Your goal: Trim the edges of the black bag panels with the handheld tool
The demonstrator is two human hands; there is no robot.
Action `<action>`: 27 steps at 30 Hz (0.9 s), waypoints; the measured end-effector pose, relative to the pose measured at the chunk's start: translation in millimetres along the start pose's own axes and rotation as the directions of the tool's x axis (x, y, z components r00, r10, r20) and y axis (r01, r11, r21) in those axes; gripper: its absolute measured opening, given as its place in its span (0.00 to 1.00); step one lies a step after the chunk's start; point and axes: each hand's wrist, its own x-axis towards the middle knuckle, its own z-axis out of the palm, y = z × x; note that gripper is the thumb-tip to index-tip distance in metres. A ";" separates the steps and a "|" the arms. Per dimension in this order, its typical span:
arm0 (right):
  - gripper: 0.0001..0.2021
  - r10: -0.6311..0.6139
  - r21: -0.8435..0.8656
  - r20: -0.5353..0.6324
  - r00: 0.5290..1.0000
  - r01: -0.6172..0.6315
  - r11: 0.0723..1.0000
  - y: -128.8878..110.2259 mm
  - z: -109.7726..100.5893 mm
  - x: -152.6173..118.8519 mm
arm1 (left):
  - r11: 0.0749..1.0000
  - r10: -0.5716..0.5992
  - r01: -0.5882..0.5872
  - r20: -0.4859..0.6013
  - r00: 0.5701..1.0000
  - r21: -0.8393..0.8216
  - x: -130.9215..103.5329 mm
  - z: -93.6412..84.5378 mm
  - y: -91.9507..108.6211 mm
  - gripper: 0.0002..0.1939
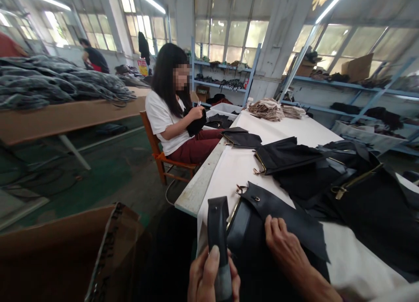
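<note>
My left hand (209, 276) grips a narrow black strap piece (218, 223), held upright at the table's near edge. My right hand (283, 245) rests flat on a black leather bag piece (288, 217) with a brass clasp (241, 189), lying on the white table (235, 162). More black bag pieces with brass frames (284, 156) are spread to the right and farther along the table.
A seated person in a white shirt (170, 118) works on black material at the table's left side on a wooden chair (160, 158). An open cardboard box (65, 254) stands at lower left. A stack of tan pieces (266, 109) sits at the far end. Shelves line the back wall.
</note>
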 end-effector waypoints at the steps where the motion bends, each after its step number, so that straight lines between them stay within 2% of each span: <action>1: 0.22 -0.023 0.030 0.050 0.998 0.022 0.999 -1.7 1.6 -6.1 | 1.000 -0.010 0.010 -0.010 1.000 -0.001 2.6 -2.3 -1.9 0.23; 3: 0.18 -0.059 0.101 0.145 0.988 0.045 0.994 8.6 -3.9 -8.2 | 1.000 -0.020 0.020 -0.016 1.000 0.001 6.9 -5.8 -5.4 0.23; 5: 0.09 -0.062 0.159 0.222 0.973 0.026 0.987 30.3 -12.8 2.6 | 1.000 -0.022 0.022 0.004 1.000 0.000 9.6 -7.3 -8.3 0.24; 7: 0.07 0.028 0.161 0.241 0.970 -0.068 0.985 52.9 -15.1 22.1 | 1.000 -0.021 0.021 0.023 1.000 0.005 10.6 -7.0 -10.1 0.24; 9: 0.10 0.119 0.177 0.230 0.966 -0.162 0.971 69.3 -5.3 44.6 | 1.000 -0.023 0.023 0.028 0.999 0.011 10.6 -5.9 -10.9 0.25; 10: 0.15 0.139 0.206 0.236 0.962 -0.190 0.960 74.5 3.6 55.2 | 1.000 -0.029 0.029 0.022 0.999 0.010 10.5 -5.2 -10.9 0.25; 11: 0.20 0.131 0.252 0.260 0.957 -0.198 0.947 77.8 13.9 64.8 | 0.999 -0.041 0.041 0.015 0.999 0.006 10.5 -4.6 -10.7 0.25; 13: 0.24 0.094 0.353 0.319 0.943 -0.211 0.912 80.4 33.8 79.1 | 0.998 -0.058 0.058 0.010 0.998 0.002 11.0 -3.5 -10.0 0.25; 16: 0.20 0.033 0.497 0.383 0.923 -0.236 0.835 79.2 47.5 86.6 | 0.999 -0.045 0.044 0.024 0.999 0.007 13.8 -2.3 -9.9 0.24; 18: 0.16 -0.029 0.607 0.401 0.916 -0.241 0.758 76.8 41.8 83.7 | 0.999 -0.031 0.031 0.028 0.999 0.008 15.8 -1.9 -10.8 0.24; 21: 0.12 -0.074 0.746 0.354 0.932 -0.234 0.624 71.1 17.8 73.2 | 0.999 -0.047 0.046 0.020 0.999 0.020 16.1 -0.9 -11.2 0.23; 24: 0.13 0.034 0.788 0.244 0.969 -0.218 0.576 61.2 -10.1 60.9 | 0.997 -0.061 0.059 0.028 0.998 0.046 11.3 2.2 -7.6 0.24; 27: 0.13 0.188 0.767 0.098 0.977 -0.195 0.611 46.5 -29.0 49.5 | 1.000 -0.024 0.024 0.001 1.000 0.014 1.4 7.3 -2.6 0.24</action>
